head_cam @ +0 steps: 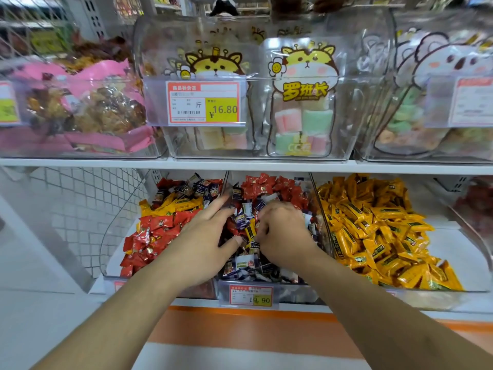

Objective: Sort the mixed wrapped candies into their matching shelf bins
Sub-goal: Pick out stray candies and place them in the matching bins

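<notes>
from your head camera, much is hidden: your right hand (282,231) is knuckles-up in the middle bin (266,292), its fingertips curled down and buried in the dark blue and white candies (248,265), so you cannot tell whether they pinch a piece or only dig. the back of the middle bin's pile lies behind both your hands. the upper shelf bins are blurred behind glare on the clear plastic, and the far right bin is cut off by the frame edge. the small print on the price tag (251,295) is unreadable apart from a figure ending in 90.

your left hand (210,236) lies palm-down with fingers straight and spread, released, holding nothing; its fingertips reach the divider between the left bin (112,236) and the middle bin, and its thumb touches the dark candies.

the mixed candies sit on the lower shelf: red candies (149,236) with yellow and dark pieces in the left bin, dark ones topped by red candy wrappers (261,184) in the middle, and yellow candies (378,231) in the right bin. the yellow pieces are oblong, their long axes pointing every which way, many slanting toward you.
</notes>
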A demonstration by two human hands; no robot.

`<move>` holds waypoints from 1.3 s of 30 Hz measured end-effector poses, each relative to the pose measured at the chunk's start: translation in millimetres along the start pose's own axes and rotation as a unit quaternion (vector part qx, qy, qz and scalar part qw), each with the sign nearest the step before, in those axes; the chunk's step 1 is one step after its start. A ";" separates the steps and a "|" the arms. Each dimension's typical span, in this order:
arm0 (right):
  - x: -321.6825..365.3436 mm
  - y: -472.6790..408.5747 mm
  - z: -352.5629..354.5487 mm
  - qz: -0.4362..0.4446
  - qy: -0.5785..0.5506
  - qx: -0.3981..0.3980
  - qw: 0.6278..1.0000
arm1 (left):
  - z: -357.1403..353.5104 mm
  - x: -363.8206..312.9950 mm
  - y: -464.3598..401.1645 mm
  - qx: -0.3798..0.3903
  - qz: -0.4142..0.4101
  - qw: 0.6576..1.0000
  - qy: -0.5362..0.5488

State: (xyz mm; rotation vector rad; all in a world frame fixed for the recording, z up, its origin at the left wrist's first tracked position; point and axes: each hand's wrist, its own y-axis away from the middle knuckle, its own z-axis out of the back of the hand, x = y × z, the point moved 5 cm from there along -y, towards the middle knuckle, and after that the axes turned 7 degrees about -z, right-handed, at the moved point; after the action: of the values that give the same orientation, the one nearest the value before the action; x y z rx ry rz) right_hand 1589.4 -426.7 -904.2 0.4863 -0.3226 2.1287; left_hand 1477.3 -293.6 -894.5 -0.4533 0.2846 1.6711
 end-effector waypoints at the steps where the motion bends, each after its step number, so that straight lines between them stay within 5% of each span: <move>1: -0.1 1.7 6.9 0.012 -0.007 -0.004 1.000 | 1.5 -0.8 -0.3 -0.004 0.000 1.000 0.000; 11: -15.2 38.7 72.7 0.009 -0.087 -0.061 0.994 | 4.0 -10.8 -5.3 -0.016 0.012 1.000 -0.005; 18: -88.7 69.6 133.9 -0.115 -0.003 -0.194 0.974 | 7.1 -25.4 -7.3 -0.042 -0.022 0.997 -0.064; 21: -99.4 70.7 137.7 -0.145 0.090 -0.193 0.966 | 6.4 -39.7 -4.1 -0.037 -0.051 0.996 -0.066; 31: -30.8 56.6 78.3 0.084 0.044 -0.064 0.993 | -8.1 -50.8 -11.3 0.030 -0.062 0.986 -0.152; 39: -43.1 44.5 65.0 0.077 0.113 -0.069 0.988 | 15.3 -44.2 -16.6 -0.114 -0.058 0.976 -0.174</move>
State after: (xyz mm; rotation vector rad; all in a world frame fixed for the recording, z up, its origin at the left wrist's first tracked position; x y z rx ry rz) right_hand 1589.3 -508.9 -868.2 0.1412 -0.3863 2.2669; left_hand 1496.3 -323.6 -859.8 -0.3316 -0.1900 1.6418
